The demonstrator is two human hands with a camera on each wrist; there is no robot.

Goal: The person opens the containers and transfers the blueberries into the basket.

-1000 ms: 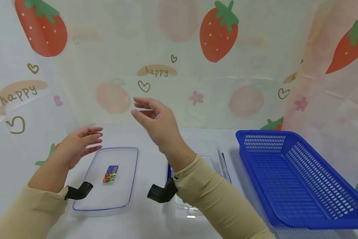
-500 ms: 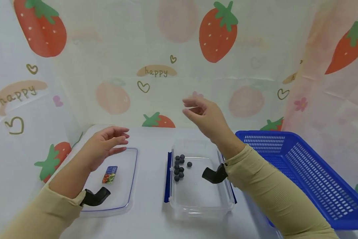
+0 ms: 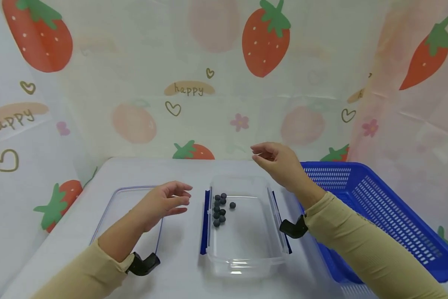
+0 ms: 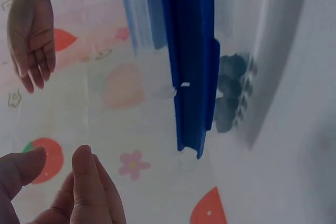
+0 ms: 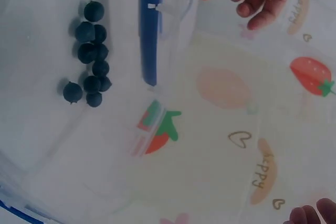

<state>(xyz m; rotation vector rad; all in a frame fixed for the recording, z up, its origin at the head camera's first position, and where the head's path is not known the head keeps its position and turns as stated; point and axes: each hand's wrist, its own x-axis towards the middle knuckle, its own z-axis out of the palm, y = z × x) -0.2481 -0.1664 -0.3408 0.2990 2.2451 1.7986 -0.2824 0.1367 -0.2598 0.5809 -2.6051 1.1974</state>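
Observation:
In the head view my left hand (image 3: 160,207) hovers between the clear lid (image 3: 109,207) and the clear plastic container (image 3: 246,265), its fingers relaxed and holding nothing. My right hand (image 3: 281,168) is raised above the container's far right corner, fingers loosely bent and nothing in them. Several blueberries (image 3: 222,211) lie inside the container along its left wall. They show closely in the right wrist view as dark blue balls (image 5: 87,52). A blue latch (image 4: 191,61) hangs at the container's side in the left wrist view, near my left fingers (image 4: 89,187). My left forearm hides part of the lid.
A blue perforated basket (image 3: 395,211) stands at the right, partly behind my right forearm. Blue latches (image 3: 205,224) flank the container, folded outward. A strawberry-patterned curtain (image 3: 224,83) rises behind the white table (image 3: 186,270).
Both hands have moved right and the left is lower. My right hand has swung across from above the container's left side to its right, uncovering the blueberries. My left forearm now covers the lid's label.

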